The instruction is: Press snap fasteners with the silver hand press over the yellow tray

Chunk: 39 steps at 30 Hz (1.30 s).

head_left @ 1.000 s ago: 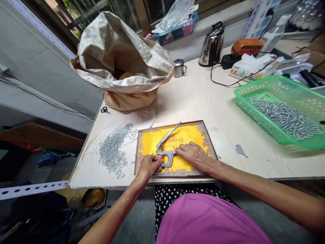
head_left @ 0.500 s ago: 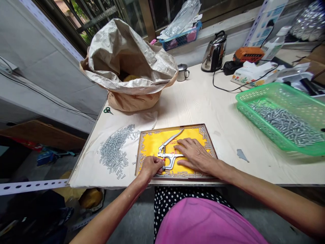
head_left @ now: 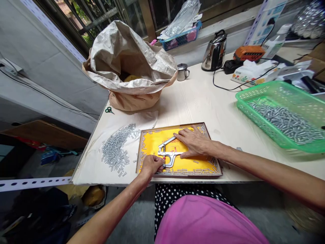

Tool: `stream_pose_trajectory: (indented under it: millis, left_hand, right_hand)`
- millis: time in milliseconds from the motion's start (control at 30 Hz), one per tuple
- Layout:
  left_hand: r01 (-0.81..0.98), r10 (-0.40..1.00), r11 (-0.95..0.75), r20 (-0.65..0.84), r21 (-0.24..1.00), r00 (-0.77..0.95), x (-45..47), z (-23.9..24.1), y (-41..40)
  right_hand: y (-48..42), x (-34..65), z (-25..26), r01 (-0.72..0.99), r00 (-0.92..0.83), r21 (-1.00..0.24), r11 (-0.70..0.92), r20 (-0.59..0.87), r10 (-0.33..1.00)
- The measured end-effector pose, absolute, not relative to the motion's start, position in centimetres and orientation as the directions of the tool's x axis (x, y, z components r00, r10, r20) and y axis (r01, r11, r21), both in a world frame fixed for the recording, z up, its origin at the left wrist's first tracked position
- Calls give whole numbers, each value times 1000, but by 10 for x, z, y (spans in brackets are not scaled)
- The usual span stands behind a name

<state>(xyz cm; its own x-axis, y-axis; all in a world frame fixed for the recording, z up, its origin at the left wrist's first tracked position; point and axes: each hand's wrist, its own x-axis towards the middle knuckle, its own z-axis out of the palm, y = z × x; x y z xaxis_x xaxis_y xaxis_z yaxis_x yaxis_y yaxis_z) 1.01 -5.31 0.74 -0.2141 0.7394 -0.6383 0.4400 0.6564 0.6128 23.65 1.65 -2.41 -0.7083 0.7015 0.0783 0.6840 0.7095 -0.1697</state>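
— Where did the silver-grey metal hand press [head_left: 171, 154] lie?

— In a shallow rectangular tray with a yellow base [head_left: 152, 139] and brown rim, on the pale wood-grained counter [head_left: 203, 105].

— And the fingers?

— Those of my left hand [head_left: 150, 165] were pressed together at the press's lower end; anything between them was hidden. Those of my right hand [head_left: 194, 140] were spread, at the ends of its two handles.

— What lay around?

— Short silver metal pieces [head_left: 188, 171] lined the tray; a heap of small silver metal cylinders [head_left: 114, 147] rested to its left on a white cloth [head_left: 88, 166], and a green perforated plastic basket [head_left: 309, 148] stood to the right.
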Motion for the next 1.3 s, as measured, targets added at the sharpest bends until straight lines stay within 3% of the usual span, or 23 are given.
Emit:
stream_pose_trajectory:
  millis: [167, 233, 300, 400, 467, 567, 700, 833, 933, 1167, 1300]
  left_hand:
    - [498, 731, 651, -649, 573, -208, 9, 7, -56]
    - [606, 776, 576, -599, 548, -197, 7, 8, -59]
    - [779, 904, 357, -402, 515, -149, 7, 8, -63]
    - [923, 991, -91, -57, 373, 121, 13, 4, -61]
    - [901, 946, -304, -10, 308, 323, 21, -1, -49]
    - [842, 861, -472, -67, 261, 503, 36, -4, -25]
    - [833, 816, -524, -176, 177, 551, 47, 5, -9]
    - [843, 824, -520, -179, 139, 537, 49, 14, -13]
    - [857, 845, -492, -154, 151, 512, 49, 13, -18]
    - [877, 860, -454, -180, 160, 478, 47, 3, -18]
    - [867, 886, -434, -60, 242, 460, 34, 4, -16]
  right_hand:
    - [10, 237, -25, 672, -713, -172, 720, 113, 692]
    - [8, 237, -25, 677, -704, -189, 711, 117, 701]
    - [5, 235, -23, 692, -691, -206, 692, 88, 717]
    - [0, 230, -17, 723, -671, -217, 656, 8, 741]
    - [-2, 227, -13, 730, -662, -220, 647, 5, 749]
    - [0, 227, -9, 742, -648, -233, 628, -8, 762]
    - [0, 234, -1, 780, -612, -214, 588, -70, 788]
    - [-3, 239, -1, 766, -627, -194, 613, -14, 779]
    - [-5, 235, -5, 738, -652, -191, 647, 46, 757]
    - [-6, 227, -25, 732, -660, -199, 652, 35, 751]
    - [-5, 238, -25, 729, -620, -252, 636, 149, 770]
